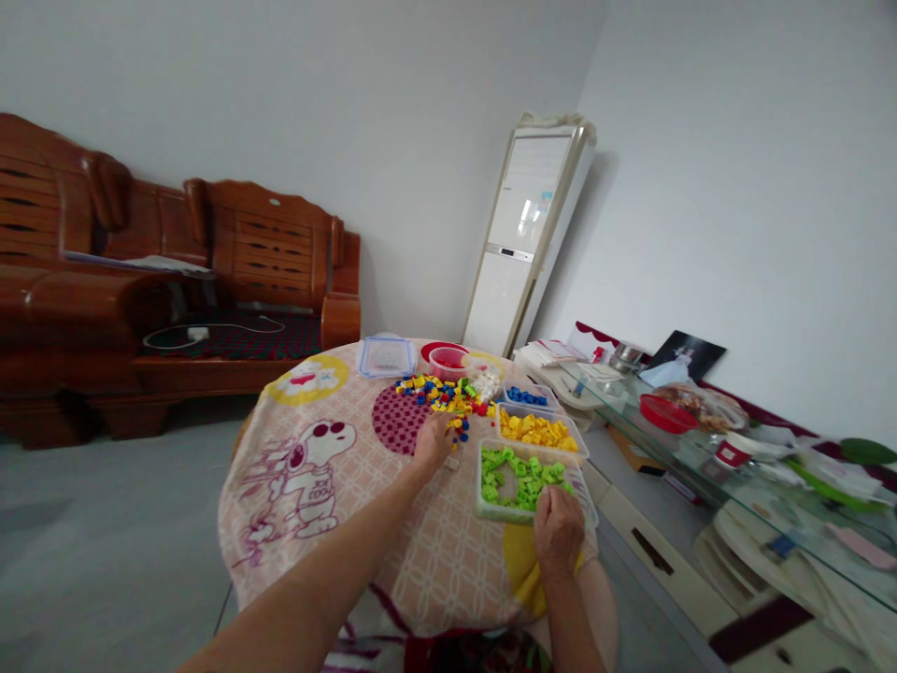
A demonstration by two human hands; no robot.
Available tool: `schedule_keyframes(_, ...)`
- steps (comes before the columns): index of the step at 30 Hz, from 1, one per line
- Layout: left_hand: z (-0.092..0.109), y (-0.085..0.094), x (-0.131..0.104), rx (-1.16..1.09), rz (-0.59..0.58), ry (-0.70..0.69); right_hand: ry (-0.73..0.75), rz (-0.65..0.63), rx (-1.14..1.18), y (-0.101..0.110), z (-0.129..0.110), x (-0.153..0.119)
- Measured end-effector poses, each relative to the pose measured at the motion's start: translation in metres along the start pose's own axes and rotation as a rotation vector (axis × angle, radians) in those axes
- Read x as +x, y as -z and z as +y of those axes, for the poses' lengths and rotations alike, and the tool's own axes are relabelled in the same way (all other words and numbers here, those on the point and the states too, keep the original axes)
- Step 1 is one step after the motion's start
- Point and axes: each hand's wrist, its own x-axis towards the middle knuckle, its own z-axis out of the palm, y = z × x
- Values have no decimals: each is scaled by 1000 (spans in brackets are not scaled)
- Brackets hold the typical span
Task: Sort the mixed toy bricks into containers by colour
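My left hand (434, 441) reaches to the near edge of a pile of mixed toy building bricks (429, 389) in yellow, blue, red and green. Its fingers are curled together at the bricks, and what they pinch, if anything, is hidden. My right hand (559, 523) is closed over the right front corner of a clear plastic box (501, 513) of green bricks (531, 475). Whatever may be in its fingers does not show. Behind that box stand a container of yellow bricks (538, 431) and one of blue bricks (525, 397). White bricks (485, 383) lie beside the mixed pile.
A patterned cloth (413, 561) covers the round table. At its far side are a clear lid (387, 357) and a pink-red tub (448, 363). To the right runs a cluttered glass-topped cabinet (690, 449); a wooden bench (273, 252) stands at the left, an air conditioner (515, 234) behind.
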Motion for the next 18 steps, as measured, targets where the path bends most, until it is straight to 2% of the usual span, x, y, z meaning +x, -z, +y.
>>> schedule_keyframes(2,-16,2,-3,19,-13,36,13,12,-2,-1,1,0)
schedule_keyframes(5,-24,1,-9,21,-61,38,32,23,-9,-1,2,0)
schedule_keyframes(18,-15,12,-24,-27,26,157,28,23,4,1,1,0)
